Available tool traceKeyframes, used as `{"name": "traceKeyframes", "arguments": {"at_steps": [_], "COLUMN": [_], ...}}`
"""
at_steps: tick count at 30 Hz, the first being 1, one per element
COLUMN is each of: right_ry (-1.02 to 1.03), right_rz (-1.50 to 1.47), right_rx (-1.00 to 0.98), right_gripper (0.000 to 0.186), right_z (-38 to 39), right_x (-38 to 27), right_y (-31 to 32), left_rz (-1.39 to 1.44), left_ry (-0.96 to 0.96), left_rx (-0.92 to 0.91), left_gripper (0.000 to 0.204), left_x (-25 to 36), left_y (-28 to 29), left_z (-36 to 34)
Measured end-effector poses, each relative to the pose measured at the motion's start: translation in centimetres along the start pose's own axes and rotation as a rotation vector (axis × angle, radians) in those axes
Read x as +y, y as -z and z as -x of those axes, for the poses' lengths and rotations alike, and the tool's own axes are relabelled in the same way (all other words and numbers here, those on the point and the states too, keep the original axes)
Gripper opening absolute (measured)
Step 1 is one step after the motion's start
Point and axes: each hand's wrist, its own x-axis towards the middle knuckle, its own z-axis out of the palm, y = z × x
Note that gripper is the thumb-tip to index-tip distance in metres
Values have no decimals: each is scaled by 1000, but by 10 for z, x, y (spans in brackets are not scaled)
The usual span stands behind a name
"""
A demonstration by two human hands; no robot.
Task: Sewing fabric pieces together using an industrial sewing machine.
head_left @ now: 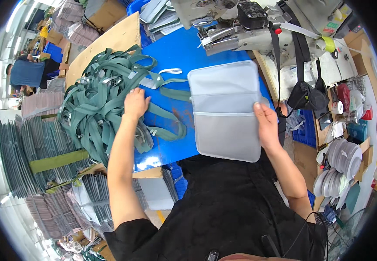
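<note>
My left hand (136, 102) reaches onto a tangled pile of dark green straps (93, 103), fingers slightly bent and thumb apart, with no firm grip visible. The straps lie on a blue board (197, 43), some loops trailing toward the middle. My right hand (265, 122) grips the right edge of a flat grey rectangular pouch (223, 135), thumb on its face. The pouch has pale seams across it and is raised over the board's right part.
A sewing machine (240, 39) stands at top right, a black bag (310, 100) hanging beside it. Stacked panels (45, 139) fill the left, spools (341, 156) the right. More grey pieces (158, 15) lie behind the board. Another person (27, 71) stands at far left.
</note>
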Motion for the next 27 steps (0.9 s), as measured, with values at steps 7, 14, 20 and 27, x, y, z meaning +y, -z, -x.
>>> {"name": "traceKeyframes", "arguments": {"at_steps": [7,14,20,27], "right_ry": [124,547,510,466], "right_rz": [499,625,703,680], "right_rx": [-282,-805,-882,-679], "right_gripper": [28,20,19,22], "right_z": [4,-3,-8,-27], "right_x": [-31,-111,-130,-120], "right_y": [-9,-82,-79,-64], "left_rz": [449,391,707,861], "left_ry": [-199,-717,-784,-666], "left_rx": [482,-49,-418,-332], "left_gripper": [35,35,28,18], "left_x": [80,167,140,110], "left_y": [135,264,261,249], "left_z": [19,39,14,-2]}}
